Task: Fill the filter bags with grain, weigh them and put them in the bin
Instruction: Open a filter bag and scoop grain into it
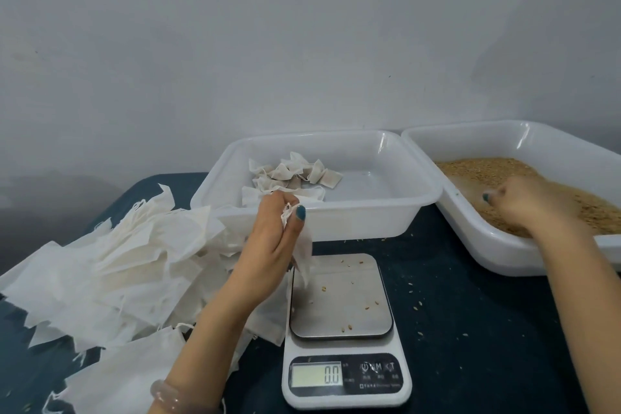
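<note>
So on the far left sat a messy heap of empty white paper filter bags (111, 265) on the dark blue tabletop (470, 312). The left hand (268, 239) pinched one limp white filter bag (304, 255) by its top, dangling it just above the white digital kitchen scale (341, 346), which read 0.0. Behind that, the white plastic bin (353, 222) held a few filled bags (295, 175). Over on the right, the right hand (524, 205) was curled knuckles-up in the tan grain (487, 168) inside a second white plastic tub (477, 242); couldn't tell if it had grabbed any.
</note>
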### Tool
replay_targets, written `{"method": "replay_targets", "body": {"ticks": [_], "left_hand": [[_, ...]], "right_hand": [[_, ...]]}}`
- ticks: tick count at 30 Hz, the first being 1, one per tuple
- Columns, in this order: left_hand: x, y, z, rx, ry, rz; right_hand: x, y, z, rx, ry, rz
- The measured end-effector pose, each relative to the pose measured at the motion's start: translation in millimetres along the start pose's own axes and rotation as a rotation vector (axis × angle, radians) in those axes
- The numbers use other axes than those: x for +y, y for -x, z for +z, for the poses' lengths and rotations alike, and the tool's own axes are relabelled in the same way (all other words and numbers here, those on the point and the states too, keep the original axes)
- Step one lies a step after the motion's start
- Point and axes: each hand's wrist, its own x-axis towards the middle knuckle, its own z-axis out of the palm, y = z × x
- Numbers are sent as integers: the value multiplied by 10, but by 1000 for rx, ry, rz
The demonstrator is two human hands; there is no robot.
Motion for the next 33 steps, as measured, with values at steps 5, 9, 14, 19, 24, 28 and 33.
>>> {"method": "replay_targets", "body": {"ticks": [5, 9, 14, 19, 24, 28, 33], "left_hand": [[46, -23, 147, -115, 253, -9], [-22, -55, 161, -190, 339, -43], [-166, -51, 140, -159, 163, -100], [-227, 4, 98, -78, 5, -64], [-270, 23, 95, -56, -83, -72], [-286, 39, 93, -60, -198, -56], [-309, 37, 83, -76, -248, -63]], "right_hand": [[-53, 20, 12, -103, 84, -19], [-215, 146, 62, 265, -3, -197], [-710, 528, 72, 435, -370, -694], [-1098, 882, 447, 200, -647, -864], [-1071, 1018, 819, 338, -654, -825], [-1021, 1043, 855, 344, -720, -827], [-946, 958, 960, 300, -707, -776]]}}
